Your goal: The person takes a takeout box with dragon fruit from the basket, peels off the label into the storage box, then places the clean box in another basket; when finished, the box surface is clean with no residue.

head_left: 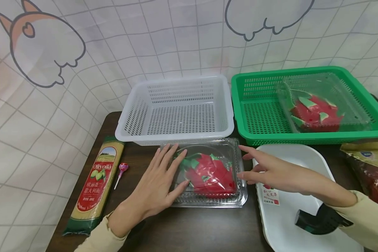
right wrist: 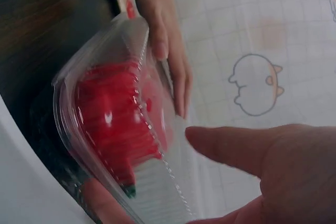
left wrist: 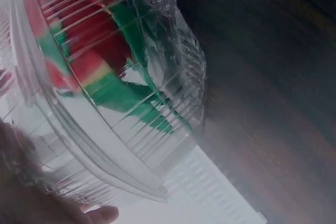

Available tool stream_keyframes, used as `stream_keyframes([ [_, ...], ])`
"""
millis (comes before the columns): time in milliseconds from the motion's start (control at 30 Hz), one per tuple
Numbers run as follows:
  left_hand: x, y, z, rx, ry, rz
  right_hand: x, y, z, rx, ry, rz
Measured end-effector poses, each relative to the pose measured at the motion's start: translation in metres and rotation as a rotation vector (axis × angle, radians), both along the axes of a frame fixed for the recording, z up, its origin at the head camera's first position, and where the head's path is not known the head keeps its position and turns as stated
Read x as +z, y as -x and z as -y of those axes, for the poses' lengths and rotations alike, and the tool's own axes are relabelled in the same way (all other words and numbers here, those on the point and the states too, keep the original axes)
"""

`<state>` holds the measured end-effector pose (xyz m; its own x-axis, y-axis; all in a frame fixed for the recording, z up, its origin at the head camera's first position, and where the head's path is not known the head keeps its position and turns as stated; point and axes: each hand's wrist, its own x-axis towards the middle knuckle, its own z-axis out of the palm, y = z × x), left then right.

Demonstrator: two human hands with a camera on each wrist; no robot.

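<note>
A clear plastic clamshell box [head_left: 239, 201] lies on the table in front of the white basket, its lid down over a red dragon fruit [head_left: 208, 175] with green tips. My left hand [head_left: 155, 183] rests on the box's left side with fingers spread. Beside the box's right edge is my right hand [head_left: 267, 171], its thumb and fingers parted. From the right wrist view, the right thumb [right wrist: 226, 145] stands apart from the lid, and other fingers reach along the box's side. Left fingertips [left wrist: 102, 214] show by the box in the left wrist view.
Behind stand a white basket [head_left: 174, 138] and a green basket [head_left: 255, 136] with another boxed dragon fruit [head_left: 315, 112]. A white tray [head_left: 289, 224] holding a labelled card [head_left: 270, 196] lies right. Spaghetti [head_left: 92, 185] and a lollipop [head_left: 123, 167] are left; a brown bag [head_left: 371, 168] is far right.
</note>
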<state>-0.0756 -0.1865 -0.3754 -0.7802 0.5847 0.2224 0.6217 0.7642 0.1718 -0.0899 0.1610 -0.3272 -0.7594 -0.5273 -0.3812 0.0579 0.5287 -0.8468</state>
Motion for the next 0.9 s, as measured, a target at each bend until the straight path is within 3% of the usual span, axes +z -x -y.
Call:
stream_keyframes([
  [167,-0.002,-0.004,0.007,0.017,-0.092,-0.033,0.000,-0.001,0.009,0.011,0.043,0.044],
  [300,0.001,-0.013,0.017,0.126,-0.220,0.030,0.000,-0.001,0.012,0.015,0.028,0.035],
  [433,0.008,-0.019,0.025,0.250,-0.426,0.263,0.000,0.000,0.014,0.011,0.021,0.019],
  [567,0.010,-0.020,0.029,0.326,-0.622,0.549,-0.004,0.001,0.016,-0.011,0.041,0.037],
  [633,0.008,-0.019,0.029,0.353,-0.695,0.652,-0.005,0.001,0.016,-0.024,0.052,0.048],
  [767,0.000,-0.015,0.027,0.393,-0.839,0.803,-0.005,0.001,0.017,-0.038,0.077,0.064],
  [900,-0.008,-0.011,0.026,0.396,-0.931,0.890,-0.006,0.001,0.018,-0.045,0.085,0.078],
])
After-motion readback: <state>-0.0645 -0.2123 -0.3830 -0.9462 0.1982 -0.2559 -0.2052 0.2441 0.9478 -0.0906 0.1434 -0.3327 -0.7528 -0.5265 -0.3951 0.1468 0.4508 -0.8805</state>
